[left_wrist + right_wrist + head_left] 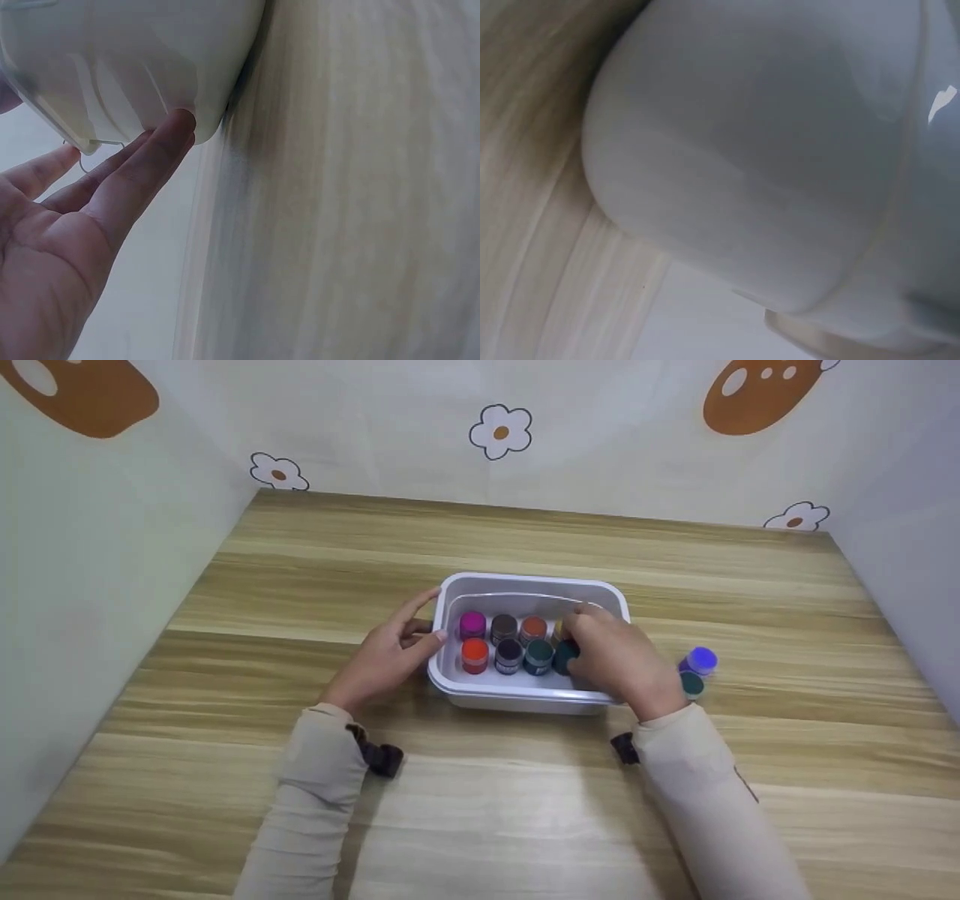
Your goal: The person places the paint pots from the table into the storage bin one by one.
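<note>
A white plastic tub stands on the table, holding small paint jars in two rows. Magenta, brown and orange-brown lids show in the back row, with a yellowish one partly covered. In front are a red-orange jar, a near-black one and dark green ones. My right hand reaches in at the right end, thumb and fingers around a dark green jar, partly hidden. My left hand rests against the left end, thumb at the rim; its extended fingers touch the outer wall in the left wrist view.
Right of the tub, beside my right wrist, stand a purple-lidded jar and a dark green-lidded jar. The wood-grain table ends at pale walls with flower prints. The tub's outer side fills most of the right wrist view.
</note>
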Available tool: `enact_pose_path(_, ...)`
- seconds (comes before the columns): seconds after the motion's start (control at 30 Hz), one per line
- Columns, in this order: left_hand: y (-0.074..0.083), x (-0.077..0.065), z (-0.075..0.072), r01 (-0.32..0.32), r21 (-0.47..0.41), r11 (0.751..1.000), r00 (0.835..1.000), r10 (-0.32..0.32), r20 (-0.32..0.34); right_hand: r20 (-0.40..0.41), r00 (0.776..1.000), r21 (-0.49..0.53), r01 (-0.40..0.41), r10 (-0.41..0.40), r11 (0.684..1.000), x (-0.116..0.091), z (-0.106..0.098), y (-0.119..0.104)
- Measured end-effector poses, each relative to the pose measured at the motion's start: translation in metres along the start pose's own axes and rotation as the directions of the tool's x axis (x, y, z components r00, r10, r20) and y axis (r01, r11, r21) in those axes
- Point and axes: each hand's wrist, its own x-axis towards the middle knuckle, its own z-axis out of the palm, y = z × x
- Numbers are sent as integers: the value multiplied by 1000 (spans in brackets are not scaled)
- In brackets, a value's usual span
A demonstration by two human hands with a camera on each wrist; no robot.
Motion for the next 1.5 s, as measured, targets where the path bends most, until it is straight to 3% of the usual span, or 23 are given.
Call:
enact_pose_path(0.2,-1,-1,1,-5,-26,1000,1000,5,4,-19,1000,70,8,-7,998,-6,-2,3)
enact_pose_path(0.33,-1,0,1,-25,-45,999,1000,26,17,-121,992,173,67,-46,983,-15,-9,15)
enact_pose_path(0.47,-1,1,1,-30,-40,999,999,30,11,-253,966,295,132,-56,946,-23,-19,33)
enact_pose_path(0.6,-1,1,1,-23,-33,999,1000,23,10,-357,934,356,151,-15,922,-34,-28,58)
enact_pose_path(0.77,1,1,1,0,-39,999,1000,0,15,-407,907,435,87,110,896,-51,-32,98)
enact_pose_path(0.93,1,1,1,8,-48,999,1000,-8,17,-360,907,496,-12,218,868,-63,-27,136)
enact_pose_path(1.23,-2,-2,0,10,-87,996,1000,-9,4,-82,964,499,-180,253,848,-71,-20,166)
enact_pose_path(1.37,-4,-1,1,-16,-116,993,1000,17,9,-34,977,510,-165,212,844,-73,-16,172)
enact_pose_path(1.5,-4,1,1,-30,-89,996,999,31,7,-16,984,522,-143,177,841,-74,-11,178)
